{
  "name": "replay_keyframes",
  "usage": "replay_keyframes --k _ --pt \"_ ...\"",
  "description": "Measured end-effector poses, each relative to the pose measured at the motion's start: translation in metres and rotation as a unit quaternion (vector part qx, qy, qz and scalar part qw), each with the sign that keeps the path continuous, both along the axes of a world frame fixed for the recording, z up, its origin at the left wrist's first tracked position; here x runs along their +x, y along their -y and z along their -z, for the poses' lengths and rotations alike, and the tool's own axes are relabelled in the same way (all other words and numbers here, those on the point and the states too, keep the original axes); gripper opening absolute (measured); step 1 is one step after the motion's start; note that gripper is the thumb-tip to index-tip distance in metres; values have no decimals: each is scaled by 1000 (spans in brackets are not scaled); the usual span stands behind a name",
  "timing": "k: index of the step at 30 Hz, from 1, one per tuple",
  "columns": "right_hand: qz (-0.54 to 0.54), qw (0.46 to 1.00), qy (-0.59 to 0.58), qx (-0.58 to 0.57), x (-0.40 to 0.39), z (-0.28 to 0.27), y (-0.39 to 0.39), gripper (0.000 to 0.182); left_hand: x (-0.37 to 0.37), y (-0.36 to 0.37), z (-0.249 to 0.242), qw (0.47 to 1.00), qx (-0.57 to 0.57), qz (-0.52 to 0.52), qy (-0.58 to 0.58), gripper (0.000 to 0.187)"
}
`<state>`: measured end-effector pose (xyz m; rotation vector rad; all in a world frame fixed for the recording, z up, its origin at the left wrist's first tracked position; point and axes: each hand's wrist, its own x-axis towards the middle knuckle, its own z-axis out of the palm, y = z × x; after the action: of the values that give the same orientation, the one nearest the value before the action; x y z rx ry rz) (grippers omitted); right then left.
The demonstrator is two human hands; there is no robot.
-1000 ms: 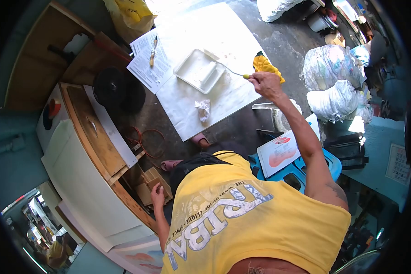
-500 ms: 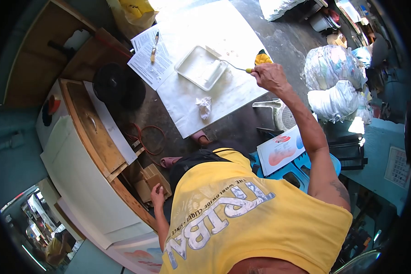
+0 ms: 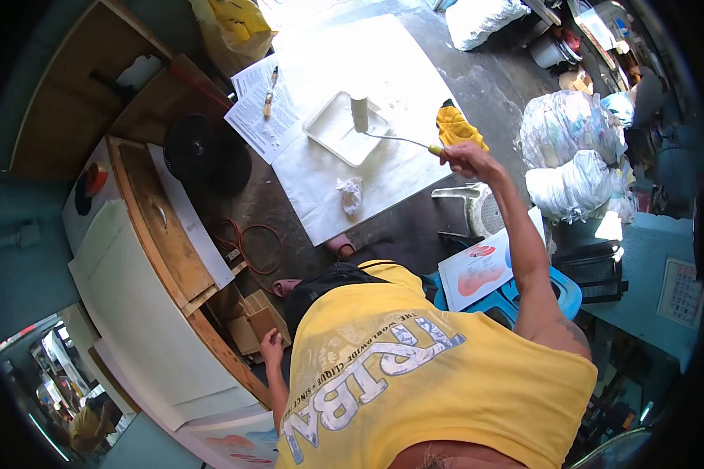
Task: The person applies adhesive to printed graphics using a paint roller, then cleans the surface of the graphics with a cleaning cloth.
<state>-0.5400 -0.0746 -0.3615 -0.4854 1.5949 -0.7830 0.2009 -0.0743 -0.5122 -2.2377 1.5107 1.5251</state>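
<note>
My right hand (image 3: 469,159) is closed round the yellow-green handle of a paint roller (image 3: 360,115), arm stretched forward. The roller's pale sleeve is turned end-up over a shallow white paint tray (image 3: 335,155), overlapping its far part in this view. White paint coats the tray's inside. Just beyond my right hand lies a black and yellow work glove or cloth (image 3: 460,129). My left hand (image 3: 271,346) hangs low at my side, fingers loosely bent and apart, nearest to some cardboard boxes (image 3: 260,319). It holds nothing.
Under the tray is a white sheet (image 3: 321,211) bearing crumpled paper (image 3: 350,195), printed pages (image 3: 260,129) and a paintbrush (image 3: 270,94). A plastic stool (image 3: 477,209) and a blue chair (image 3: 565,291) stand right. A wooden cabinet (image 3: 164,234), black fan (image 3: 195,148) and orange cord (image 3: 262,248) are left.
The roller has come up from lying in the tray, its sleeve now turned on end over the far part. My right hand has shifted slightly right and nearer me; the left stays low.
</note>
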Motion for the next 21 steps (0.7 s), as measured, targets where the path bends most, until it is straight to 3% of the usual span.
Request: replay_keyframes --k 3,6,13,16,18,19,20,21 --pt "47 981 185 -25 0 41 -21 36 7 -9 3 1000 3 26 2 34" --pt "97 955 280 -20 13 56 -32 40 15 -15 7 999 2 32 8 34" --pt "119 948 294 -14 23 66 -40 41 13 -5 -5 999 -7 45 18 35" --pt "102 985 128 -54 33 60 -33 41 9 4 -8 1000 0 24 10 36" --pt "58 989 -113 -71 38 61 -22 39 10 7 -3 1000 -10 27 6 37" --pt "34 970 -229 -77 43 63 -18 38 13 7 -2 999 -11 30 -2 36" --pt "10 910 -398 -112 50 63 -15 33 13 9 3 999 -14 33 -12 36" --pt "15 892 -435 -118 57 64 -12 31 13 11 7 999 -18 37 -24 36"
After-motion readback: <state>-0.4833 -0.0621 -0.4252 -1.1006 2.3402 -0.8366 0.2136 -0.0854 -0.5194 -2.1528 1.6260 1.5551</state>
